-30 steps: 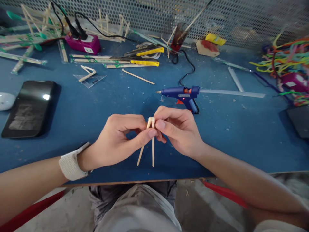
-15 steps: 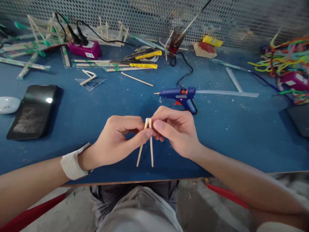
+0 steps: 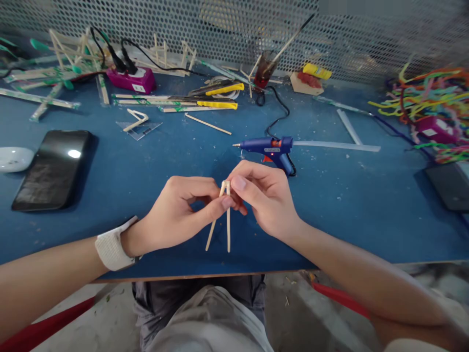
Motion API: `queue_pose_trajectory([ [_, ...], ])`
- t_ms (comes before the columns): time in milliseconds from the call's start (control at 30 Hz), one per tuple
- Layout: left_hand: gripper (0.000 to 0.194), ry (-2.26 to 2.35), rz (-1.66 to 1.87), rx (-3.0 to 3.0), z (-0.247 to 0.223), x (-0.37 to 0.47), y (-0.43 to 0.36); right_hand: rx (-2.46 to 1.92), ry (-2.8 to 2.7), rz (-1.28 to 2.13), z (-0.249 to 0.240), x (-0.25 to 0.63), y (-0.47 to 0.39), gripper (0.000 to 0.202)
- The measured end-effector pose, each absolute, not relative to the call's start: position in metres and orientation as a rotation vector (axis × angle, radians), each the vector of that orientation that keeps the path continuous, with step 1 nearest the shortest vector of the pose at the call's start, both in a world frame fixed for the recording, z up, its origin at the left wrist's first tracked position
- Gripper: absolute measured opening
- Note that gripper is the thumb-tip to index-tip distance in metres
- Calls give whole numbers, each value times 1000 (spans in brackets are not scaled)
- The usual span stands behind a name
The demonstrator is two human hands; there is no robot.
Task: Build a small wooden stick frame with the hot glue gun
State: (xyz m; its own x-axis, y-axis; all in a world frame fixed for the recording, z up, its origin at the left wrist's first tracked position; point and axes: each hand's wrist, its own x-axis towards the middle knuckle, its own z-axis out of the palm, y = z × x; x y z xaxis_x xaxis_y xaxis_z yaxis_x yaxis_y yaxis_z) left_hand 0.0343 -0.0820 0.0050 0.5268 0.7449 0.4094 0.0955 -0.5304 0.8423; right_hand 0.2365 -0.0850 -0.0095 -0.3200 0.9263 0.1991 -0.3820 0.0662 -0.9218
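Note:
Between my hands, two thin wooden sticks (image 3: pixel 228 230) meet at the top in a narrow upside-down V, with pale material at the joint. My left hand (image 3: pixel 186 205) pinches them just below that joint, thumb across the front. At the joint's right side, my right hand (image 3: pixel 262 198) has its thumb and index finger closed together; what lies between those fingertips is hidden. Beyond my right hand a blue glue gun (image 3: pixel 266 145) lies on its side, nozzle to the left and a small red light lit. A clear glue stick (image 3: pixel 337 145) sticks out of its back.
A phone (image 3: pixel 53 168) and a white mouse (image 3: pixel 14 160) lie at left. Behind are a purple power socket (image 3: pixel 131 80), yellow-handled cutters (image 3: pixel 218 104), a loose stick (image 3: pixel 208 124) and a set square (image 3: pixel 138 130) with joined sticks. Colourful pipe cleaners (image 3: pixel 432 93) heap at right. A perforated metal screen (image 3: pixel 234 34) backs the table.
The camera view has shifted slightly. Both hands keep nearly the same grip around the joined sticks, and the right thumb has moved a little upward.

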Motion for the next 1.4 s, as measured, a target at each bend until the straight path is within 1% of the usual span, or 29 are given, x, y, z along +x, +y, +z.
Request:
queue_pose_trajectory([
  [233, 34, 683, 985, 1928, 0, 31, -81, -659, -1296, 1415, -8, 238, -83, 8],
  [433, 17, 660, 1024, 2019, -5, 28, -81, -739, -1409, 1197, -6, 244, -84, 8],
  [733, 20, 658, 1075, 2185, -4, 29, -82, -735, -1464, 1170, -5, 247, -84, 8],
  [867, 25, 682, 1102, 2257, -3, 30, -86, -760, -1531, 1058, 1, 247, -90, 12],
  [967, 30, 704, 1111, 2284, -2, 31, -89, -773, -1578, 943, 6, 246, -93, 9],
  [1067, 29, 697, 1126, 2292, 0, 32, -91, -769, -1603, 886, 7, 244, -94, 8],
  [1400, 30, 718, 1119, 2314, 0, 31, -92, -753, -1655, 844, 7, 242, -94, 5],
])
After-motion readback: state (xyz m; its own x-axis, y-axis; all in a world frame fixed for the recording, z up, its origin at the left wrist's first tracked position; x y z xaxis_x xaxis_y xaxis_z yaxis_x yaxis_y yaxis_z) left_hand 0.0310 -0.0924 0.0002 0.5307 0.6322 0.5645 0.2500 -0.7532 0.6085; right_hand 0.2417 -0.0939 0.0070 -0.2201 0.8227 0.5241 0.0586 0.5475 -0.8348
